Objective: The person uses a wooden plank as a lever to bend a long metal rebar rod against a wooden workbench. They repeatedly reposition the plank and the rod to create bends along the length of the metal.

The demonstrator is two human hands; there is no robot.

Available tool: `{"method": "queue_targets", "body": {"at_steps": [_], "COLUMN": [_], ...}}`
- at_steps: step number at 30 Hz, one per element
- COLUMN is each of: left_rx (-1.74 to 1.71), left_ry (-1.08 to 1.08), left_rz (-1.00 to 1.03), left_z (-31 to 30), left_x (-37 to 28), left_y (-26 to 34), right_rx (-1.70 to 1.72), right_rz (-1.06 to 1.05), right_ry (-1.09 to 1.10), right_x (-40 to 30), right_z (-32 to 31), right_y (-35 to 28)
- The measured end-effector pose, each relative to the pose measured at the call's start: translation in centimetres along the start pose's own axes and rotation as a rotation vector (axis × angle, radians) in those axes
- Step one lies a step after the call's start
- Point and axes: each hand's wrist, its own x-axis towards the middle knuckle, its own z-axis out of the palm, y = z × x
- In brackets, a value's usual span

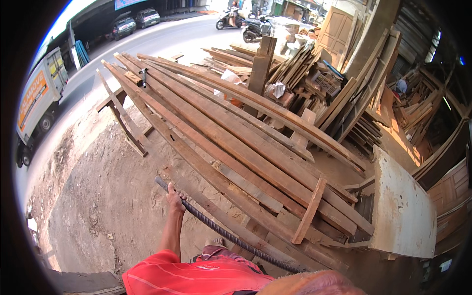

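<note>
My left hand [176, 198] is wrapped around a dark ribbed steel bar [228, 233] near its flattened upper end. The bar runs down to the right, past my red shirt, where its lower end is hidden. Alongside it lies a stack of long wooden beams [221, 136] laid side by side on trestles. A claw hammer [143, 77] rests on the beams near their far end. Across their near end lies a short wooden block [309, 211]. My right hand is not in view; a blurred arm or shoulder fills the bottom edge.
A wooden trestle [127, 123] stands under the beams' far end. A pale worn board [402, 206] leans at the right. Behind are piled planks [295, 68], an upright post [261, 73] and a wooden door [333, 33]. A truck [40, 96] and motorcycles [256, 28] are on the road.
</note>
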Motion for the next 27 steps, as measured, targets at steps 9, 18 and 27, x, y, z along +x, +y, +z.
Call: {"method": "queue_targets", "body": {"at_steps": [9, 18, 27], "left_rx": [0.07, 0.089, 0.165], "left_ry": [0.024, 0.025, -0.016], "left_rz": [0.037, 0.02, 0.03], "left_z": [-1.7, -1.0, -0.6], "left_x": [1.3, 0.9, 2.2], "left_y": [-2.2, -0.4, -0.7], "right_rx": [-0.007, -0.068, 0.001], "right_rz": [0.016, 0.071, 0.046], "right_ry": [-0.064, -0.032, -0.164], "right_x": [0.1, 1.6, -0.3], "right_z": [0.8, -2.0, -4.0], "right_y": [0.3, 1.2, -2.7]}}
